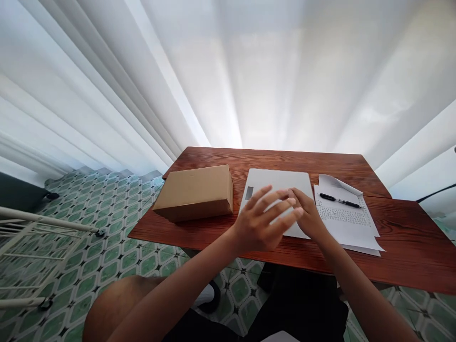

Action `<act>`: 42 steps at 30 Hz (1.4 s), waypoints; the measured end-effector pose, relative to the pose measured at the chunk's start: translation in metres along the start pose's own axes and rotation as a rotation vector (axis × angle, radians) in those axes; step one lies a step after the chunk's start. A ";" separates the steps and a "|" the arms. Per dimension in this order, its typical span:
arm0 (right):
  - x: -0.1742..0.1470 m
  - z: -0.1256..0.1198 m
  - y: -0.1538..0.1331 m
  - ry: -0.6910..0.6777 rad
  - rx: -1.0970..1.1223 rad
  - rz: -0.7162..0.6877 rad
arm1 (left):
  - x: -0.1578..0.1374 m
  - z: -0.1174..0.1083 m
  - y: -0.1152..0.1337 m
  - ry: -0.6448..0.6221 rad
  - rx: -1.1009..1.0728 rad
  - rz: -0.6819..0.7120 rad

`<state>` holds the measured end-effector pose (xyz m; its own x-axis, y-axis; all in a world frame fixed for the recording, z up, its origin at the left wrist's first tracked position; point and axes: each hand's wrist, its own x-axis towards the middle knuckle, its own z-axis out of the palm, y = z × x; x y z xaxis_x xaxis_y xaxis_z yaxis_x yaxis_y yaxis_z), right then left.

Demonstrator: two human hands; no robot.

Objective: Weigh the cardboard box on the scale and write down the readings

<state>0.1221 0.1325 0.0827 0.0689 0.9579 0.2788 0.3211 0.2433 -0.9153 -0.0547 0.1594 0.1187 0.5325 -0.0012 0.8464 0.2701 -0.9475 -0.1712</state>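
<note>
- Silver-grey slab, possibly a closed laptop: flat, rectangular, lying mid-table beneath the hands.
- Left hand: fingers spread, nothing visibly gripped. Right hand: fingers bent beside it; whether they pinch anything, cannot tell.
- Risk: a rightward sweep could shift the printed sheets, one corner curled, and roll the slim black pen.
- Cardboard carton: brown, boxy, near the wood-grained table's left edge; a knock could topple it.
</note>
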 end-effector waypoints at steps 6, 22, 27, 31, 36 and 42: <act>-0.018 -0.040 0.023 0.062 -0.230 -0.045 | 0.007 0.046 0.031 -0.022 -0.056 0.310; -0.040 -0.189 0.103 0.073 -1.358 -0.179 | 0.010 0.144 0.092 -0.282 -0.280 0.555; -0.040 -0.190 0.119 0.008 -1.429 -0.132 | 0.003 0.151 0.100 -0.290 -0.194 0.487; -0.038 -0.186 0.121 -0.027 -1.456 -0.125 | -0.003 0.152 0.105 -0.273 -0.133 0.433; -0.039 -0.184 0.115 -0.012 -1.506 -0.131 | -0.008 0.153 0.111 -0.268 -0.128 0.375; -0.047 -0.175 0.108 0.302 -1.255 -0.060 | -0.014 0.156 0.113 -0.313 -0.181 0.341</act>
<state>0.3188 0.0869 0.0214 0.1805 0.8384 0.5144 0.9821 -0.1823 -0.0475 0.0937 0.1019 0.0092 0.7889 -0.2510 0.5610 -0.0903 -0.9502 -0.2982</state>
